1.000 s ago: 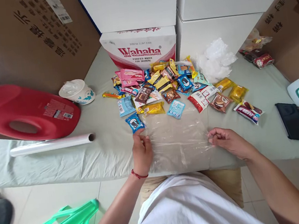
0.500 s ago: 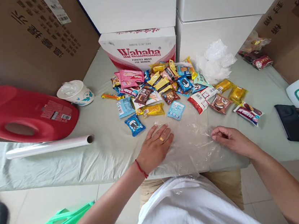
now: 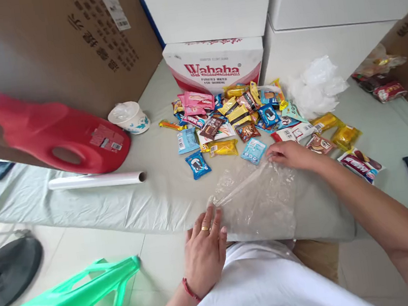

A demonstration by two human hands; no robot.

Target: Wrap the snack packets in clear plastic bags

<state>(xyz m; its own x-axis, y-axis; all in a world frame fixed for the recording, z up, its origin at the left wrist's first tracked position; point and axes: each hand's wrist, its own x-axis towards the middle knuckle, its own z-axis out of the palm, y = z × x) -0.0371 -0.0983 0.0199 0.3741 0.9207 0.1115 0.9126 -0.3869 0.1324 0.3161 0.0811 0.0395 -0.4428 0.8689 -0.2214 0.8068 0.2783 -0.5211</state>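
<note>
My left hand (image 3: pixel 204 247) lies flat, fingers together, pinning the plastic sheet (image 3: pixel 258 201) at the table's near edge; my right hand (image 3: pixel 289 155) pinches its far corner. Sheet spread; snack packets (image 3: pixel 237 119) lie beyond, unwrapped.

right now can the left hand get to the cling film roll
Probably yes. The left hand rests at the table's near edge, and the cling film roll lies off to its left on bare cloth, with nothing between them.
</note>
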